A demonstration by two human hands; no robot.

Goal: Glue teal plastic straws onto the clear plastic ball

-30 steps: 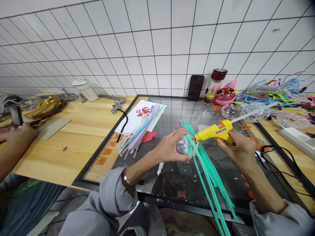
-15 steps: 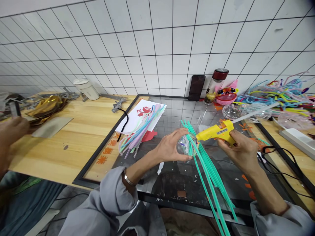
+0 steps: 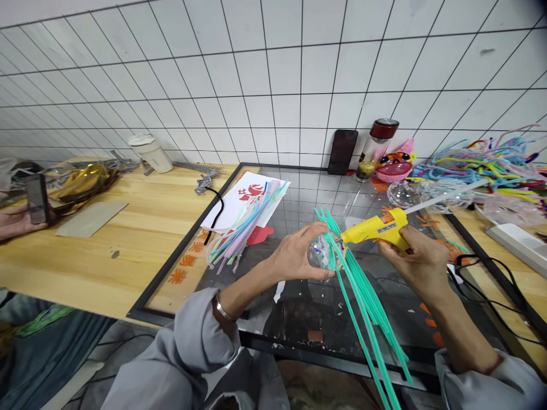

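My left hand (image 3: 299, 253) is wrapped round a clear plastic ball (image 3: 317, 251) with something shiny inside. Two or so green pipe cleaners (image 3: 356, 304) lie against the ball, and more of the bundle runs behind it down toward the table's front edge. In my right hand (image 3: 416, 259) is a yellow hot glue gun (image 3: 376, 229), gripped by its handle. Its nozzle meets the ball's right side, close to the green stems. From the gun's back end sticks a long whitish glue stick (image 3: 447, 196).
Pastel pipe cleaners (image 3: 250, 225) lie on white paper (image 3: 220, 212). A phone (image 3: 342, 151) and a glass bottle (image 3: 374, 151) stand by the wall. At right are colourful pipe cleaners (image 3: 482, 162), a power strip (image 3: 519, 246) and black cables (image 3: 491, 285). Another person's hand (image 3: 17, 222) holds a phone (image 3: 37, 198).
The other person's hand at far left has lowered and drawn back left, turning the phone more into view. My hands, the ball and the glue gun have hardly moved.
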